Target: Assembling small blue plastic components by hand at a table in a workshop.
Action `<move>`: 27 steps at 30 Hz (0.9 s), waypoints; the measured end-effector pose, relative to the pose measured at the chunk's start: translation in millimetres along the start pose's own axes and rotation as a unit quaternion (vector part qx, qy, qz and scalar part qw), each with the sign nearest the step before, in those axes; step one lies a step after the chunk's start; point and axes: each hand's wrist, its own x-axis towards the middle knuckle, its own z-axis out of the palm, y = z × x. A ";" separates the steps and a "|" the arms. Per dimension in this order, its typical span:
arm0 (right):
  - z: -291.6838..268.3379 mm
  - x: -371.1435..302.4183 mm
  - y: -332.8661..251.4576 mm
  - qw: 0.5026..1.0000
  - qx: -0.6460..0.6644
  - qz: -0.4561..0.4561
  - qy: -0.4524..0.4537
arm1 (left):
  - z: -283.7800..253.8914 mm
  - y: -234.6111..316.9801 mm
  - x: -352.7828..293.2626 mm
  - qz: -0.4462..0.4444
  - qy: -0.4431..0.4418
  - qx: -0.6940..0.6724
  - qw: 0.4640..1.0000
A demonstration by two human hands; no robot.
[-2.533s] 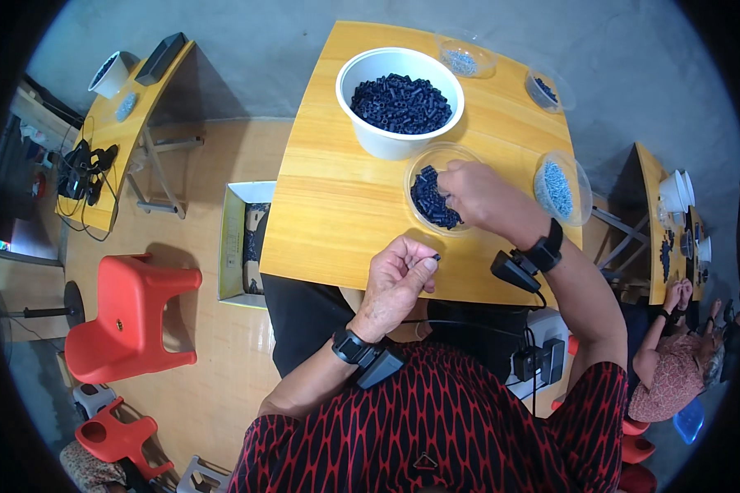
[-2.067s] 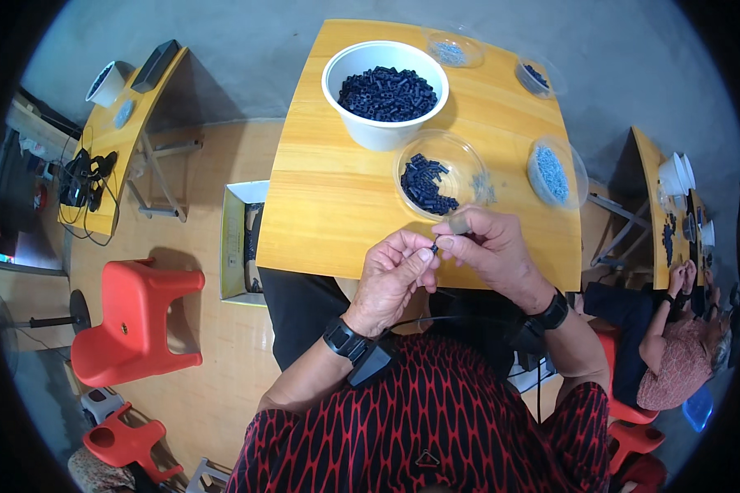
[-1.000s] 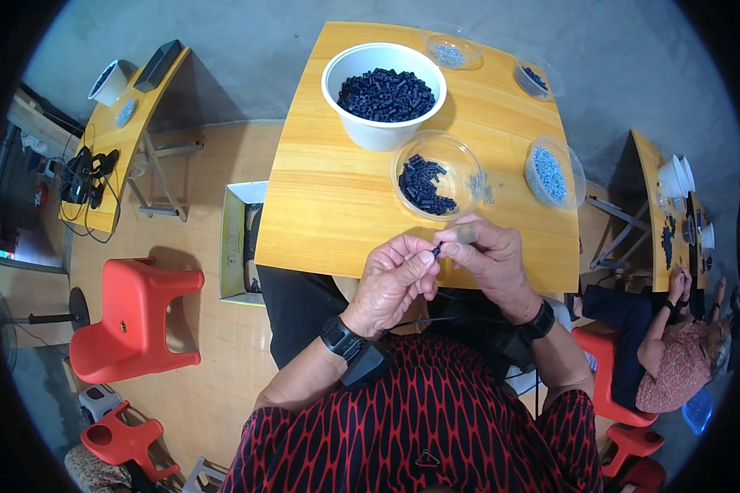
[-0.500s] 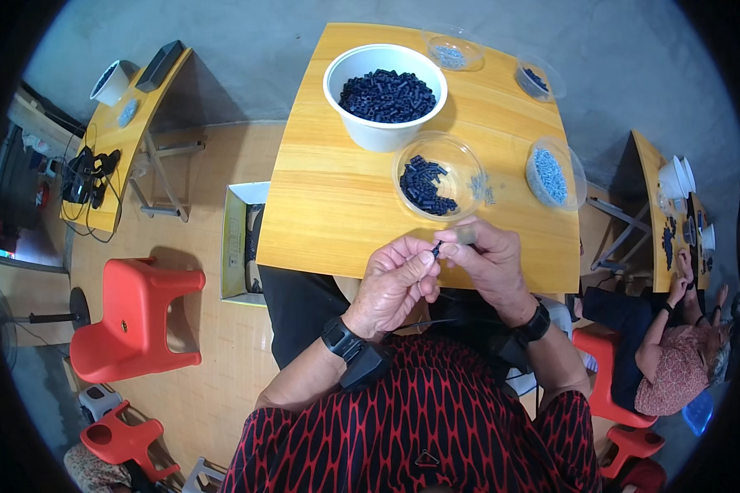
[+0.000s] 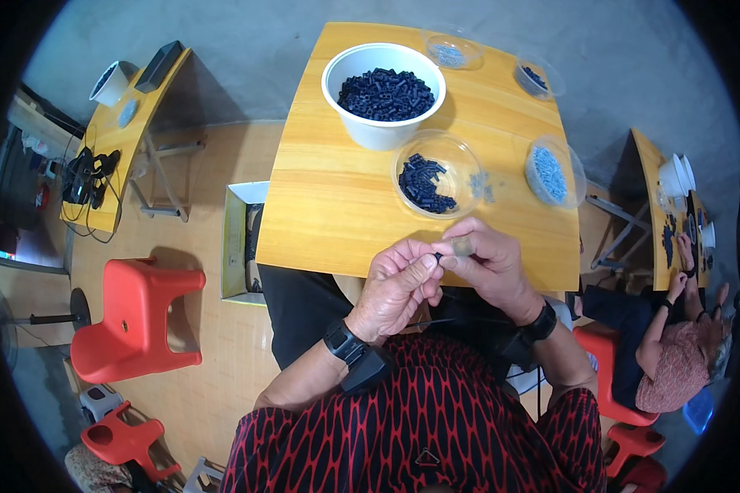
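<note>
Yellow wood fills the upper middle of the frame, and just below the near edge of that table [image 5: 337, 214] my two hands meet. My left hand [image 5: 395, 287] has thumb and fingers pressed together on a tiny dark piece [image 5: 437, 258], and my right hand [image 5: 489, 267] pinches something small and pale against it; what that pale thing is I cannot tell at this size. Both grips are closed tight, fingertips nearly touching.

As I judge it, I am at the joining step, fitting the dark piece together with whatever my right fingers hold. Finishing it calls for steady alignment and a small push with the fingertips, with neither pinch loosening.

Above my hands, right of centre, sits a clear shallow dish [image 5: 436, 174] with a small heap of the same dark pieces. Higher still stands a white bowl [image 5: 384, 94] full of them. Toward the right edge of the table a second clear dish [image 5: 554, 171] holds pale blue bits. A red stool [image 5: 136, 316] stands at lower left, and another person [image 5: 674, 353] sits at the far right.
</note>
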 end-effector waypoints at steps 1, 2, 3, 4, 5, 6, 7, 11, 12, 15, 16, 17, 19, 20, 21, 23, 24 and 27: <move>0.3 0.1 -1.0 1.000 0.000 0.001 0.001 | -0.7 -0.4 0.5 0.005 0.004 0.014 1.000; 1.1 1.1 -3.9 0.999 0.034 0.030 0.007 | -1.4 -0.7 0.9 0.011 0.008 0.028 1.000; 1.5 1.4 -5.2 0.996 0.068 0.060 0.012 | -2.2 -0.6 0.8 0.010 0.008 0.028 1.000; 1.1 2.2 -5.0 0.996 0.068 0.059 0.013 | -2.4 0.8 0.7 0.010 0.009 0.035 0.999; 0.6 3.1 -4.8 0.998 0.051 0.045 0.006 | -2.1 2.0 0.7 0.010 0.011 0.042 0.999; 0.3 3.7 -4.9 0.999 0.033 0.030 0.000 | -1.2 2.9 0.8 0.010 0.011 0.043 0.999; -0.1 4.9 -5.9 0.999 0.033 0.029 0.001 | -0.1 4.2 1.4 0.011 0.025 0.045 0.999; -2.3 13.3 -23.0 0.991 -0.124 -0.003 -0.043 | 1.8 5.0 3.3 0.037 0.059 0.057 0.996; -2.2 15.1 -26.1 0.975 -0.205 -0.004 -0.081 | 2.0 5.0 3.1 0.037 0.059 0.056 0.996; -0.8 15.3 -26.2 0.967 -0.238 -0.016 -0.087 | 4.5 5.7 2.3 0.040 0.058 0.065 0.995; 0.1 16.3 -27.3 0.967 -0.237 -0.018 -0.088 | 3.6 6.3 1.7 0.044 0.069 0.079 0.994; 1.0 17.1 -29.5 0.978 -0.192 0.005 -0.075 | 2.7 6.9 1.3 0.049 0.079 0.093 0.991; 1.2 15.9 -27.3 0.986 -0.149 0.029 -0.062 | 0.5 6.3 2.8 0.068 0.082 0.119 0.987; -0.3 12.8 -20.5 0.995 -0.063 0.074 -0.038 | 0.4 5.9 4.0 0.085 0.083 0.143 0.983; -1.5 10.8 -17.0 0.993 0.023 0.118 -0.013 | 1.4 6.3 4.5 0.084 0.081 0.143 0.983; -5.4 13.9 -17.4 0.989 0.057 0.136 -0.019 | 4.3 6.9 5.0 0.103 0.089 0.178 0.975; -7.6 15.7 -17.3 0.984 0.091 0.153 -0.025 | 4.5 6.6 5.2 0.102 0.088 0.177 0.975; -11.3 17.5 -11.5 0.993 0.034 0.104 -0.054 | 0.1 7.5 4.3 0.092 0.087 0.209 0.970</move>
